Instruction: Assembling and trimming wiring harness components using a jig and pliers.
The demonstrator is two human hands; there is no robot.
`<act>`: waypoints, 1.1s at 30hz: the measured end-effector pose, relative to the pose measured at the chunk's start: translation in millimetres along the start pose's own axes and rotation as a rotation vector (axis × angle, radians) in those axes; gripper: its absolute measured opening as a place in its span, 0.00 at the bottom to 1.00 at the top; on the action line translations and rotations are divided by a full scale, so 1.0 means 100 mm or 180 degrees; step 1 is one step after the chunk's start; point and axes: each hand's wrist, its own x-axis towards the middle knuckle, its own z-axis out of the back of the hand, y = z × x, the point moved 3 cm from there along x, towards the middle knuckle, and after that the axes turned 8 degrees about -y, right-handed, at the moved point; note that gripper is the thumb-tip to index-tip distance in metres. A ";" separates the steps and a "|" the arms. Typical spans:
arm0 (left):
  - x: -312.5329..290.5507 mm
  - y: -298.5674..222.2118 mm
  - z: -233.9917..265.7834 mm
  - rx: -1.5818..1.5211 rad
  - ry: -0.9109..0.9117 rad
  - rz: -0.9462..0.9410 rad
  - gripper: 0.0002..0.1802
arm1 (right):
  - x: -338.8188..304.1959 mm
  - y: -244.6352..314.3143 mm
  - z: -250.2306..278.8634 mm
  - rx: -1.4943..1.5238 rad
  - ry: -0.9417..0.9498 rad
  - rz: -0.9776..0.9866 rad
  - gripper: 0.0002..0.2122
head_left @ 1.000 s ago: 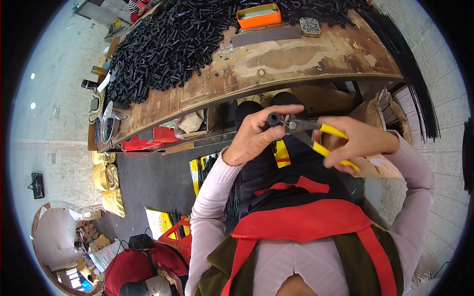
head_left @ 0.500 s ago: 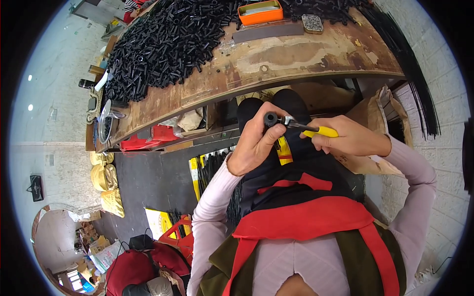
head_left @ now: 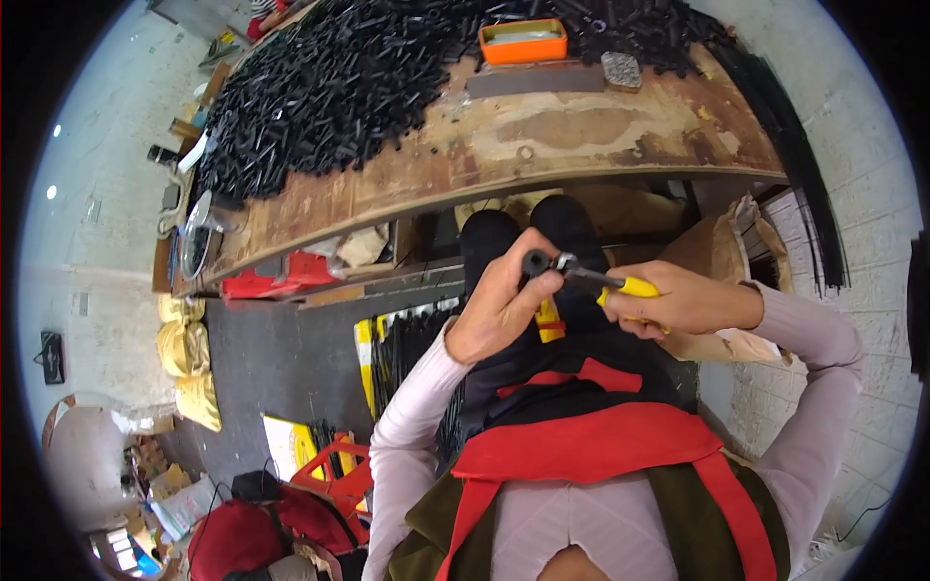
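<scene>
head view: left hand pinches a short black tube below the surface's near edge; right hand clamps yellow-handled pliers onto it. crimping step, seemingly; next calls for a firm squeeze.

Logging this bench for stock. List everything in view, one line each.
black tube piece: one, black, pinched in left hand
pliers: one, yellow handles, in right hand, tip at the tube piece
black rods: large heap, black, on workbench
workbench: one, worn brown, ahead
orange tray: one, orange, far bench edge
sacks: several, yellow, floor at left
left hand: one, holding
right hand: one, gripping
</scene>
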 end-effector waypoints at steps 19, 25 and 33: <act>0.58 0.59 -0.07 -0.1043 -0.0663 0.0457 0.29 | 1.65 -0.26 2.61 -0.3414 -0.3199 0.1559 0.09; 0.62 0.63 -0.07 -0.1034 -0.0650 0.0571 0.29 | 1.73 -0.18 2.66 -0.3409 -0.3037 0.1080 0.08; 0.48 0.50 -0.13 -0.0989 -0.0631 0.0444 0.27 | 1.78 -0.14 2.69 -0.3392 -0.2933 0.0792 0.14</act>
